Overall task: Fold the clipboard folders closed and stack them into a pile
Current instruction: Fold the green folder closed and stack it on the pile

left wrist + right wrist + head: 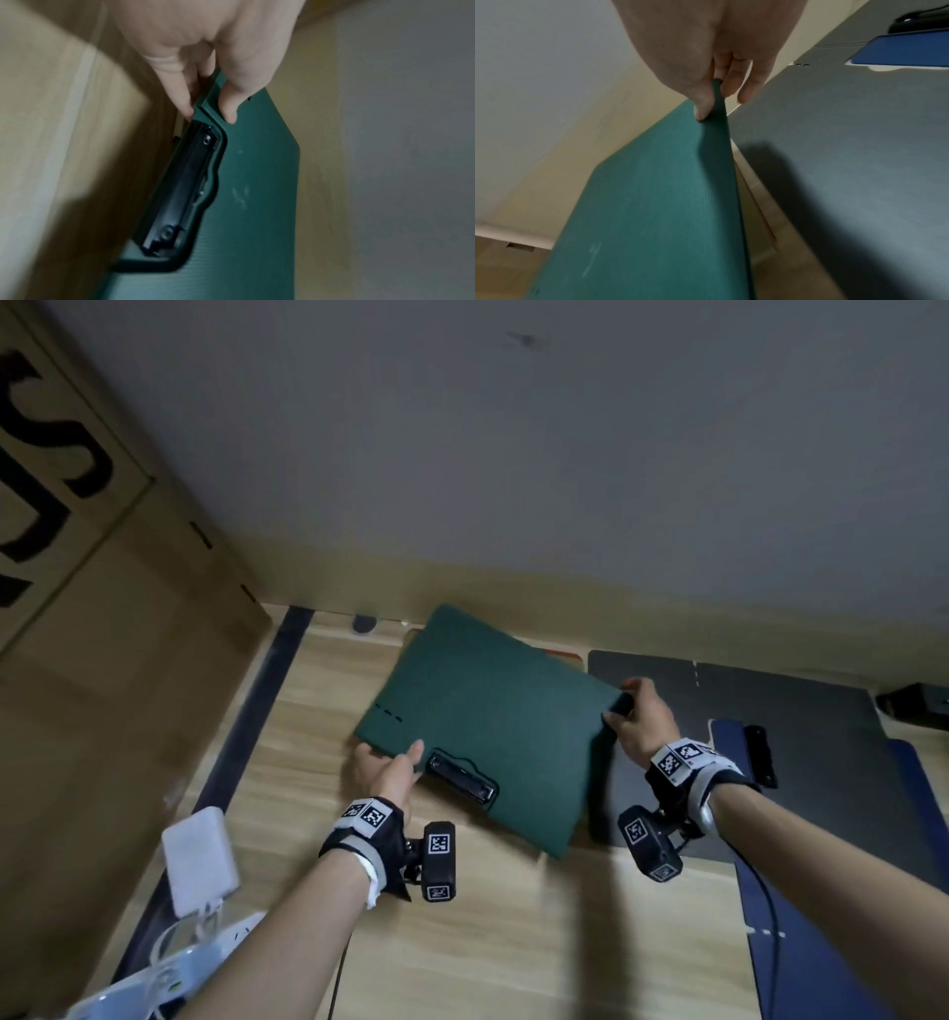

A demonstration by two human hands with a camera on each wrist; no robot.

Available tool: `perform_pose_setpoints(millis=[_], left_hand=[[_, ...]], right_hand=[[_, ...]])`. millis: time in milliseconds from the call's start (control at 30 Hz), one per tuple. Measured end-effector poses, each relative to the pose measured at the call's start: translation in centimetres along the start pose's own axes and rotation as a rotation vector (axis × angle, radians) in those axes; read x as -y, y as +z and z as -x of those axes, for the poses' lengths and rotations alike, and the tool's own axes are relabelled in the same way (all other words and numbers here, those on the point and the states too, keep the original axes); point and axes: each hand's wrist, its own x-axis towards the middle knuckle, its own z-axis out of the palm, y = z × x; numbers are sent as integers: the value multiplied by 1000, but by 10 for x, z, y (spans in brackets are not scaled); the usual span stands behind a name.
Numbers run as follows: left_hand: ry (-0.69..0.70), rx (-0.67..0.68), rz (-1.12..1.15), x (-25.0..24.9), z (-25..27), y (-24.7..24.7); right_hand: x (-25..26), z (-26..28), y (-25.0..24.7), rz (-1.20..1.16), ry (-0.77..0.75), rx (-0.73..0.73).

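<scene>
Sitting across most of the bench near the wall, the green folder is folded shut, raised off the wood, long axis running left to right between both hands. Grey folder and blue folder lie open to its right. Right hand pinches the right edge; left hand pinches the near edge beside the clip. Left's closer to wherever the pile starts, I'd guess.

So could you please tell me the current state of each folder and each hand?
green folder: folded shut, held by both hands
grey folder: lying open, flat
blue folder: lying open, flat
left hand: pinching the green folder beside its clip
right hand: pinching the opposite edge
</scene>
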Motion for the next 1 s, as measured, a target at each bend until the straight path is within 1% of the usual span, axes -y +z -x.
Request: perform_pose_setpoints(millis=[67, 133, 233, 300, 367, 433, 467, 500, 533, 567, 667, 733, 800, 900, 1000], left_hand=[[1, 45, -2, -3, -10, 0], [9, 53, -42, -11, -20, -1], [22, 59, -203, -24, -32, -4], [11, 68, -309, -29, -33, -7], [35, 54, -429, -31, -35, -13], [83, 6, -648, -34, -38, -23], [112, -32, -784, -34, -42, -28], [136, -59, -871, -36, -46, -33], [150, -64, -883, -38, -50, -35], [166, -50, -840, -41, -53, -34], [204, 88, -650, -48, -56, -20], [214, 166, -661, -46, -54, -8], [237, 149, -715, -40, -52, 0], [273, 61, -791, -26, -44, 2], [247, 16, -785, -12, -35, -6]], right_hand=[[10, -20, 5, 52, -6, -1], [17, -39, 13, 98, -18, 28], [25, -64, 25, 172, -21, 46], [28, -78, 30, 161, -4, 46], [28, -89, 36, 116, 5, 72], [27, -94, 41, 26, 21, 115], [28, -93, 43, -4, 26, 123], [26, -91, 44, -26, 31, 121], [25, -87, 45, -31, 32, 115], [23, -82, 46, -37, 24, 109], [13, -63, 49, -40, 23, 137], [7, -50, 54, -80, 51, 165], [1, -39, 59, -114, 80, 173], [0, -29, 66, -180, 146, 175], [0, -24, 71, -208, 153, 203]])
